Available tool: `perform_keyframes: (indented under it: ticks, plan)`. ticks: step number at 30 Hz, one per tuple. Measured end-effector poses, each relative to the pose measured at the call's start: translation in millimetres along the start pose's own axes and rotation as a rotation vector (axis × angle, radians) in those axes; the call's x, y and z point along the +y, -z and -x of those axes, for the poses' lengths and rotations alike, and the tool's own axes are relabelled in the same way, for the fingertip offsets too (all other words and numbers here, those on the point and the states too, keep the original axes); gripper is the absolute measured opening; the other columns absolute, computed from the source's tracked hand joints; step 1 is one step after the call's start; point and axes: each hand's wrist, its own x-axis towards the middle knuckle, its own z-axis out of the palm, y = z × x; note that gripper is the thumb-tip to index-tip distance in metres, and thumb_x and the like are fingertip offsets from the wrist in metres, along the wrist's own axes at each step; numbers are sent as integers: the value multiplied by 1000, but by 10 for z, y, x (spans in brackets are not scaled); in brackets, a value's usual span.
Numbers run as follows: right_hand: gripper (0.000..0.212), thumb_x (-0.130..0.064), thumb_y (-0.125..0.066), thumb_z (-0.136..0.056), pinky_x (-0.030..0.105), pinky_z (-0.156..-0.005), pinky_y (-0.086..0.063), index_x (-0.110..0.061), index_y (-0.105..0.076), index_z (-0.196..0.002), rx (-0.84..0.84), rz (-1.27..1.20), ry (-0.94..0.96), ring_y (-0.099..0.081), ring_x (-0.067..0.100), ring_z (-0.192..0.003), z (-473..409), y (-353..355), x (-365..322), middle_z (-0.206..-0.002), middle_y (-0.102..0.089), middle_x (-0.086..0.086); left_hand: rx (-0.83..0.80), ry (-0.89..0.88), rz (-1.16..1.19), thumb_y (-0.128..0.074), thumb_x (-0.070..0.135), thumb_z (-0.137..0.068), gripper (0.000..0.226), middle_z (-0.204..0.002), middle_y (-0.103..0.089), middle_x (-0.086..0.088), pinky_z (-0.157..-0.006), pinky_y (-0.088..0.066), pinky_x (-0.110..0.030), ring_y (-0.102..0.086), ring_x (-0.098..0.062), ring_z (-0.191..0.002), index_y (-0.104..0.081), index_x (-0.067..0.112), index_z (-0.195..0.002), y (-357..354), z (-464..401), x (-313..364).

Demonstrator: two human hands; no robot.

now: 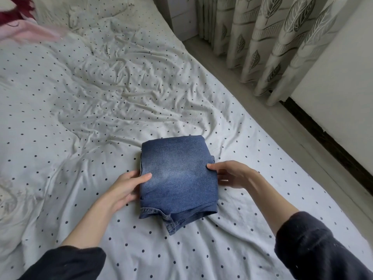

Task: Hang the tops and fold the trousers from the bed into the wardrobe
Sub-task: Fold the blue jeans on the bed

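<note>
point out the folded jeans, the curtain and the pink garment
folded jeans (177, 174), head view, middle of the top denim face
curtain (282, 43), head view, a leaf-print pleat by the wall
pink garment (30, 32), head view, blurred pink cloth at the bed's far left corner

A folded pair of blue jeans (178, 178) lies on the bed (80, 118), whose white dotted sheet is rumpled. The left hand (126, 187) holds the jeans' left edge, thumb on top, and the right hand (230, 174) holds the right edge likewise. At the far left corner lie pink and red clothes (22, 23), blurred, perhaps tops; leaf-patterned curtains (272, 41) hang at right.
</note>
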Motion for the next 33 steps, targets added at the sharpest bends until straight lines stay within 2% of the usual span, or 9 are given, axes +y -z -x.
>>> perform_keyframes:
  ticks: [3, 5, 9, 14, 16, 23, 28, 29, 33]
  plan:
    - [20, -17, -71, -79, 26, -70, -51, -7, -62, -95, -6, 40, 71, -62, 19, -83, 169, 6, -23, -98, -61, 7, -34, -21, -17, -63, 8, -86, 25, -106, -68, -9, -79, -53, -35, -63, -21, -95, -61, 11, -111, 44, 98, 76]
    - [11, -16, -69, -83, 24, -72, -50, -10, -60, -84, -3, 69, 138, -61, 17, -81, 358, 6, -38, -95, -62, 4, -61, -48, -26, -65, 9, -84, 29, -109, -68, -9, -77, -53, -36, -63, -22, -99, -59, 12, -113, 56, 212, 122]
    - [20, -15, -68, -84, 25, -77, -49, -14, -52, -71, 36, 66, 248, -57, 16, -78, 807, -24, 26, -83, -60, 1, -132, -124, -24, -65, 8, -83, 34, -112, -67, -11, -77, -54, -40, -63, -27, -103, -58, 11, -117, 21, 485, 168]
    - [17, -18, -68, -84, 26, -77, -49, -15, -57, -72, 182, 31, 367, -59, 14, -80, 1783, -112, 384, -84, -62, -1, -293, -227, -97, -64, 17, -83, 32, -106, -69, -15, -78, -54, -41, -66, -29, -91, -59, 6, -113, -116, 1063, 120]
    - [16, -21, -70, -83, 26, -74, -49, -16, -58, -73, 251, -1, 397, -59, 14, -80, 2186, -147, 627, -85, -62, -1, -384, -253, -135, -62, 21, -85, 30, -100, -70, -12, -71, -53, -37, -66, -26, -84, -60, 7, -111, -190, 1298, 51]
    - [13, -22, -71, -82, 30, -85, -50, -16, -59, -82, 519, -171, 508, -61, 17, -87, 3644, -311, 1938, -91, -65, -1, -675, -338, -316, -59, 18, -88, 25, -94, -70, -7, -62, -58, -29, -64, -20, -79, -61, 7, -110, -703, 2178, -272]
    - [17, -24, -70, -82, 29, -84, -49, -19, -57, -92, 768, -419, 569, -59, 16, -90, 4703, -316, 3285, -96, -63, -1, -913, -364, -525, -57, 24, -91, 17, -90, -69, -2, -56, -55, -24, -64, -14, -75, -62, 12, -103, -1568, 3000, -796]
    - [17, -24, -70, -82, 28, -84, -49, -19, -58, -93, 762, -427, 567, -59, 16, -91, 4736, -311, 3287, -97, -64, -2, -916, -370, -528, -56, 24, -91, 17, -91, -68, -2, -57, -55, -24, -64, -15, -75, -62, 13, -102, -1610, 3031, -794]
    - [19, -24, -69, -84, 31, -92, -47, -18, -62, -100, 975, -629, 587, -59, 15, -96, 5610, -378, 4372, -103, -65, -2, -1152, -398, -728, -58, 27, -90, 23, -100, -70, -4, -65, -56, -29, -67, -18, -81, -62, 12, -107, -2394, 3882, -1337]
